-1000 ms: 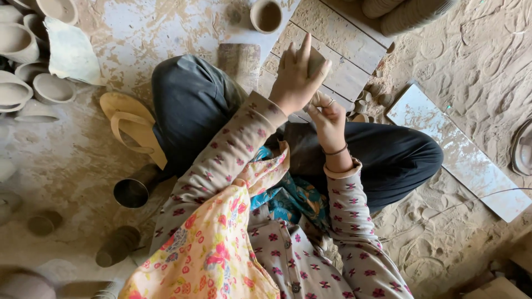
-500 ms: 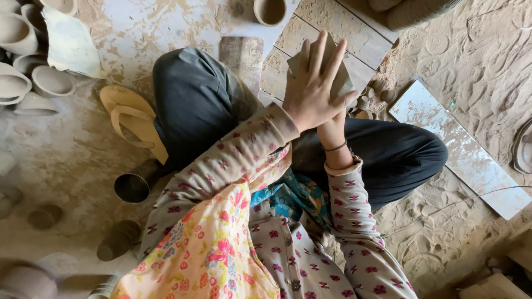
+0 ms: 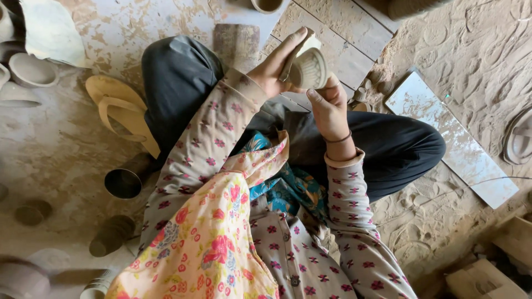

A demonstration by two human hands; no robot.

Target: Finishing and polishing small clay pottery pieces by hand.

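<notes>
While both hands meet at upper centre of the frame, the left hand [image 3: 275, 66] and right hand [image 3: 328, 105] grasp one pale clay cup [image 3: 308, 67] between them — held above the lap. A sandal [image 3: 119, 108] lies left — a tile [image 3: 457, 138] right.

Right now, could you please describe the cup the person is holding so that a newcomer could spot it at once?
Start at the seated person's dark trousers, then follow both patterned sleeves up to where the left hand and right hand meet above the knees. Between them sits a small pale clay cup, tipped on its side. Unlike the cups standing on the dusty floor at the left, it is lifted and has a ribbed wall.
</notes>
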